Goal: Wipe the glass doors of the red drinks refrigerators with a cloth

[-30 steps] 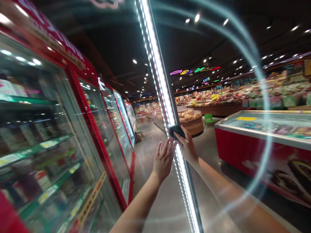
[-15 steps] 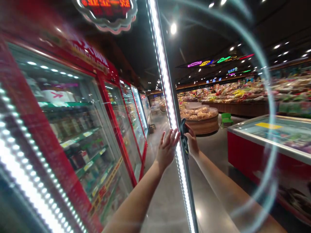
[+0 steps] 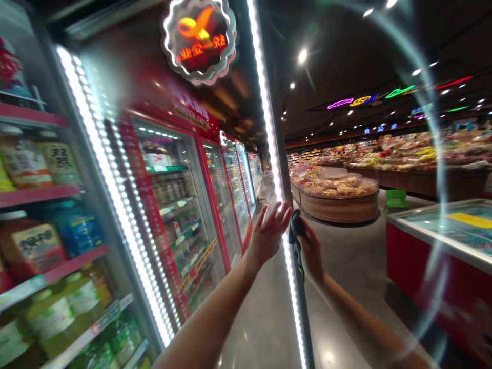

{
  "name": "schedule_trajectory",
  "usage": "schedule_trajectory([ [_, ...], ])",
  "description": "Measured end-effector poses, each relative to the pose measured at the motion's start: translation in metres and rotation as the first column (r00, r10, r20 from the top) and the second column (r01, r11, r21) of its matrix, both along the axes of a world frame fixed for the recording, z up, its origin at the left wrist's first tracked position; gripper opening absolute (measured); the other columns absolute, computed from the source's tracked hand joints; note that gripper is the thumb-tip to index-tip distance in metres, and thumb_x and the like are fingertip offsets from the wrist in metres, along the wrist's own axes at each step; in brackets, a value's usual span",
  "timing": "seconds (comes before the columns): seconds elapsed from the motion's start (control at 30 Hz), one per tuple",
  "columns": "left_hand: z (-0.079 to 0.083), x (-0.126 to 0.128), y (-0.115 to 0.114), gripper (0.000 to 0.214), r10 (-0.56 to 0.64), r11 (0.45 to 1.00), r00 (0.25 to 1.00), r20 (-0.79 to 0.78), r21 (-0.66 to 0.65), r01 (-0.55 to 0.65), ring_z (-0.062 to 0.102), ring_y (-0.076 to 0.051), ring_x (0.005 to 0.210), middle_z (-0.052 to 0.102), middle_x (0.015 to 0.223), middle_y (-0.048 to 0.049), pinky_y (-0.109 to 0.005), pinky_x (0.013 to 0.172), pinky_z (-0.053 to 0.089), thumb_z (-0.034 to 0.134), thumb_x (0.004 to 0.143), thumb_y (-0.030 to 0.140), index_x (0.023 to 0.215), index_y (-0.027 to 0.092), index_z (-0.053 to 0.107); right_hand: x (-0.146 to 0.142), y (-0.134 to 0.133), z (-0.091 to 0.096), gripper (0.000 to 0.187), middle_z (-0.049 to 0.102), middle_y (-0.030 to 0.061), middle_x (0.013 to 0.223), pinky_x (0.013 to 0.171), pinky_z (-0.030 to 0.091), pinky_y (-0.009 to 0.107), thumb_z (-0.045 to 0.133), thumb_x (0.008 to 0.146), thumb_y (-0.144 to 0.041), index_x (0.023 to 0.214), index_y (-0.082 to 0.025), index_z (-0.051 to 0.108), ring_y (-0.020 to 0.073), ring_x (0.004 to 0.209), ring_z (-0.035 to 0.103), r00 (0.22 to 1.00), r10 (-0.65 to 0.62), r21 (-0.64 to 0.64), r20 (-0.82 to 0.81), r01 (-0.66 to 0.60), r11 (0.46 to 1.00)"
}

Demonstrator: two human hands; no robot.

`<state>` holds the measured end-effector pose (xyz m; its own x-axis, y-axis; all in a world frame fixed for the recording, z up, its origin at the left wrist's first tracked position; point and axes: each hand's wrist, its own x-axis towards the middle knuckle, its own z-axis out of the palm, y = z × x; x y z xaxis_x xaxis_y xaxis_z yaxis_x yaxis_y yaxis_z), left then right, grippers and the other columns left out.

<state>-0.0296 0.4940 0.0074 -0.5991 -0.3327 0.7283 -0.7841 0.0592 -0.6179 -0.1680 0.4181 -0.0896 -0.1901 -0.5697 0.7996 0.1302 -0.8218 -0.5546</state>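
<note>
My left hand (image 3: 269,233) rests with fingers spread at the bright LED strip (image 3: 271,138) running along a tall door edge (image 3: 294,271). Its fingertips overlap the strip; whether they press on it I cannot tell. On the other side of that edge, my right hand (image 3: 312,251) grips a dark grey-green cloth (image 3: 295,228), closed around it and holding it against the dark edge. The cloth's lower end hangs down along the edge. Part of the right hand's fingers is hidden behind the cloth.
Shelves of bottled drinks (image 3: 42,243) stand close at the left. Red glass-door coolers (image 3: 177,205) line the aisle beyond. A round lit sign (image 3: 200,41) is overhead. To the right are a wooden round display stand (image 3: 338,205), a green chair (image 3: 396,199) and a red chest freezer (image 3: 418,261).
The view has swung left, bringing the drink shelves and the whole round sign into sight. Both hands stay at the door edge; the cloth sits slightly lower in view.
</note>
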Motion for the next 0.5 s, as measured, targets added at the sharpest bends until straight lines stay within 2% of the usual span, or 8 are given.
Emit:
schedule_trajectory([
  [0.07, 0.009, -0.007, 0.022, 0.06, 0.017, 1.0, 1.0, 0.013, -0.014, -0.017, 0.014, -0.021, 0.159, 0.033, 0.167, -0.0014, -0.047, 0.133, 0.011, 0.046, 0.099, 0.016, 0.159, 0.017, 0.035, -0.009, 0.022, 0.021, 0.048, 0.064, 0.0072, 0.14, 0.113, 0.046, 0.054, 0.051, 0.095, -0.03, 0.142, -0.032, 0.059, 0.0256, 0.13, 0.059, 0.999, -0.04, -0.069, -0.029, 0.038, 0.997],
  [0.2, 0.025, -0.017, 0.075, 0.06, 0.091, 0.996, 0.995, 0.032, -0.014, -0.09, 0.013, -0.022, 0.159, 0.028, 0.168, -0.0031, -0.046, 0.133, 0.008, 0.046, 0.101, 0.023, 0.159, 0.015, 0.033, -0.022, 0.053, 0.089, 0.044, 0.063, 0.0099, 0.133, 0.111, 0.047, 0.05, 0.052, 0.096, -0.029, 0.139, -0.029, 0.063, 0.0248, 0.126, 0.058, 0.988, -0.153, -0.223, 0.023, 0.154, 0.962],
  [0.27, 0.032, -0.021, 0.103, 0.063, 0.13, 0.991, 0.991, 0.025, 0.019, -0.13, 0.012, -0.023, 0.16, 0.026, 0.169, -0.0042, -0.047, 0.133, 0.01, 0.047, 0.102, 0.03, 0.161, 0.015, 0.029, -0.024, 0.067, 0.112, 0.042, 0.064, 0.0098, 0.128, 0.109, 0.049, 0.047, 0.05, 0.096, -0.026, 0.135, -0.028, 0.066, 0.0234, 0.122, 0.06, 0.983, -0.176, -0.253, 0.052, 0.183, 0.95],
  [0.33, 0.036, -0.027, 0.13, 0.069, 0.152, 0.986, 0.988, 0.003, 0.066, -0.152, 0.011, -0.024, 0.16, 0.024, 0.17, -0.007, -0.048, 0.132, 0.017, 0.049, 0.102, 0.038, 0.162, 0.015, 0.024, -0.025, 0.086, 0.117, 0.042, 0.065, 0.0092, 0.126, 0.107, 0.051, 0.045, 0.048, 0.097, -0.023, 0.133, -0.029, 0.068, 0.0222, 0.12, 0.061, 0.987, -0.158, -0.279, 0.042, 0.163, 0.946],
  [0.43, 0.035, -0.038, 0.164, 0.083, 0.145, 0.982, 0.987, -0.073, 0.131, -0.135, 0.011, -0.028, 0.159, 0.02, 0.17, -0.0163, -0.046, 0.128, 0.029, 0.053, 0.1, 0.044, 0.163, 0.008, 0.015, -0.028, 0.128, 0.102, 0.043, 0.064, 0.0086, 0.131, 0.107, 0.05, 0.048, 0.048, 0.098, -0.023, 0.134, -0.034, 0.068, 0.0244, 0.124, 0.059, 0.988, -0.151, -0.32, -0.014, 0.138, 0.937],
  [0.5, 0.03, -0.046, 0.183, 0.091, 0.119, 0.984, 0.983, -0.142, 0.149, -0.098, 0.011, -0.032, 0.158, 0.016, 0.169, -0.0233, -0.046, 0.124, 0.036, 0.055, 0.099, 0.042, 0.163, 0.002, 0.004, -0.031, 0.157, 0.101, 0.043, 0.062, 0.0077, 0.136, 0.108, 0.049, 0.052, 0.049, 0.098, -0.025, 0.135, -0.037, 0.067, 0.0271, 0.127, 0.057, 0.983, -0.17, -0.365, -0.068, 0.134, 0.921],
])
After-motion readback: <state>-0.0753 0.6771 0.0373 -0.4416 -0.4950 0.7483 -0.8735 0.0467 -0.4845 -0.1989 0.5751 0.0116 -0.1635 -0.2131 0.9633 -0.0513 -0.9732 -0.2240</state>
